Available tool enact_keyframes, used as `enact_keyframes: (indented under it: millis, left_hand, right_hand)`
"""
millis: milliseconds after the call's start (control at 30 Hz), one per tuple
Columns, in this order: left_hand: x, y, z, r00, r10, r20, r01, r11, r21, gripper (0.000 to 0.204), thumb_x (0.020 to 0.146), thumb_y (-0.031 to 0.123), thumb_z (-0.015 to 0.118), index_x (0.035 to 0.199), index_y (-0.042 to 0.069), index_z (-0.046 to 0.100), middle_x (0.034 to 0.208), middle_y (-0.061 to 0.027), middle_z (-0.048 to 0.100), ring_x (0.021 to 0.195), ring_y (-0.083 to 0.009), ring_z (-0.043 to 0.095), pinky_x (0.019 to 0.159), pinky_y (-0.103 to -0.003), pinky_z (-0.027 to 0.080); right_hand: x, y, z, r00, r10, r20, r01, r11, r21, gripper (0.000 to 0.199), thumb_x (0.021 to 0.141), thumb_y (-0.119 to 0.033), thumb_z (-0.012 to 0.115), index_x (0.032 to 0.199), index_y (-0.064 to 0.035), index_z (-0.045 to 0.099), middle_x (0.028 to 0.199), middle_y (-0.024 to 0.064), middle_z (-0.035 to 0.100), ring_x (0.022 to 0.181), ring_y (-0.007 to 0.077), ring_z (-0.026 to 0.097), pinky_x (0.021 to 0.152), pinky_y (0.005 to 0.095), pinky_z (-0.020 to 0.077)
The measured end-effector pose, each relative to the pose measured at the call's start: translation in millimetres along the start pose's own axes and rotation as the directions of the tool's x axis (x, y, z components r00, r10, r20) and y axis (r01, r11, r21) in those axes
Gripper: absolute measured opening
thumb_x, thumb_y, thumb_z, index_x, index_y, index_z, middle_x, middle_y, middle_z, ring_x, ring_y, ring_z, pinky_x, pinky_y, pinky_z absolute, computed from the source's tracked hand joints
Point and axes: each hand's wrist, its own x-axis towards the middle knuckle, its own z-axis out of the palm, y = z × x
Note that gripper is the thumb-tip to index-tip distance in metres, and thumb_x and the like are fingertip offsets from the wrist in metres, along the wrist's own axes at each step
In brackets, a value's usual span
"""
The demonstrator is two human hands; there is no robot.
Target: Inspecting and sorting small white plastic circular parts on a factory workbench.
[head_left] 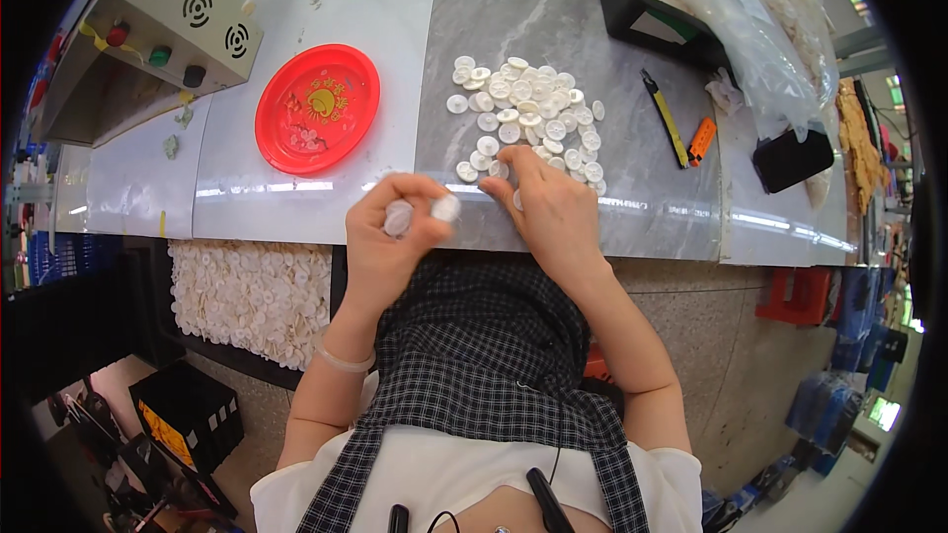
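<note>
Over on the far left sits a grey control box (163,15) with coloured knobs, and below the table edge a dark crate of white discs (252,301) is heaped nearly full. On the pale tabletop (148,178) next to it lies a red plate (317,109); apart from its printed pattern I cannot make out any pieces on it.

The person's left hand (390,232) is lifted just off the table's near edge, fingers curled in and pinching a couple of small white discs (420,212) between thumb and fingertips. The right hand (553,207) lies palm down on the grey slab, its fingers pressed onto the near edge of the loose pile of discs (523,114), touching the closest ones; whether it has one pinched I cannot tell.

Judging by that, the work is somewhere in the middle: a fair spread of discs remains on the slab, only a few are in hand, and the crate below holds far more.

Further right lie a yellow-and-black tool (667,118) and a small orange object (701,141), well apart from the pile. Beyond them a black bin (642,5) and a clear plastic bag (760,39) hold more whitish pieces.
</note>
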Motion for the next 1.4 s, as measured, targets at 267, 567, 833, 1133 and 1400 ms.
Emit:
enact_keyframes:
  millis: [267, 567, 833, 1133, 1400]
  left_hand:
    - [19, -1, -11, 0.929, -0.270, 0.252, 0.366, 0.577, -0.731, 0.025, 0.102, 0.028, 0.042, 0.102, 0.006, 0.053, 0.091, -0.0067, 0.057, 0.047, -0.0045, 0.042, 0.034, -0.015, 0.028]
    - [26, -5, 2, 0.986, -0.161, -0.041, 0.164, 0.983, 0.087, 0.012, 0.084, 0.008, 0.073, 0.092, 0.002, 0.067, 0.065, 0.0054, 0.047, 0.059, -0.0032, 0.042, 0.050, -0.018, 0.032]
    - [35, 2, 13, 0.999, -0.015, -0.041, 0.037, 0.794, 0.606, 0.034, 0.067, 0.015, 0.085, 0.096, 0.003, 0.072, 0.067, 0.0010, 0.050, 0.058, -0.0075, 0.043, 0.052, -0.024, 0.035]
    - [33, -2, 15, 1.000, 0.021, -0.010, -0.009, 0.722, 0.692, 0.031, 0.066, 0.013, 0.084, 0.093, 0.003, 0.071, 0.067, -0.0029, 0.050, 0.056, -0.0103, 0.045, 0.051, -0.026, 0.036]
    - [19, 4, -2, 0.985, -0.169, -0.017, 0.163, 0.915, 0.369, 0.025, 0.075, 0.013, 0.080, 0.097, 0.003, 0.071, 0.067, 0.0039, 0.050, 0.058, -0.0035, 0.045, 0.051, -0.021, 0.036]
  right_hand:
    - [-3, 6, -12, 0.993, 0.117, 0.013, -0.096, 0.742, 0.663, 0.021, 0.096, -0.024, 0.057, 0.103, -0.0042, 0.056, 0.070, 0.0014, 0.058, 0.052, 0.0098, 0.049, 0.045, 0.0240, 0.0386]
    - [-12, -2, -16, 0.842, 0.215, 0.494, -0.445, -0.239, 0.863, 0.023, 0.099, -0.020, 0.049, 0.115, -0.0040, 0.049, 0.086, 0.0023, 0.055, 0.055, 0.0015, 0.037, 0.044, 0.0166, 0.0266]
    - [-26, -10, 3, 0.978, 0.208, 0.031, -0.153, 0.597, 0.788, 0.035, 0.088, -0.010, 0.068, 0.115, -0.0020, 0.048, 0.100, 0.0032, 0.052, 0.081, 0.0073, 0.050, 0.071, 0.0206, 0.0423]
    - [-30, -13, 7, 0.973, 0.230, 0.036, -0.168, 0.586, 0.792, 0.041, 0.085, -0.014, 0.073, 0.115, -0.0022, 0.047, 0.099, 0.0037, 0.052, 0.085, 0.0092, 0.051, 0.076, 0.0224, 0.0439]
    - [-33, -13, 9, 0.973, 0.229, 0.026, -0.160, 0.591, 0.791, 0.042, 0.085, -0.017, 0.074, 0.111, -0.0020, 0.046, 0.096, 0.0031, 0.051, 0.082, 0.0087, 0.050, 0.074, 0.0216, 0.0432]
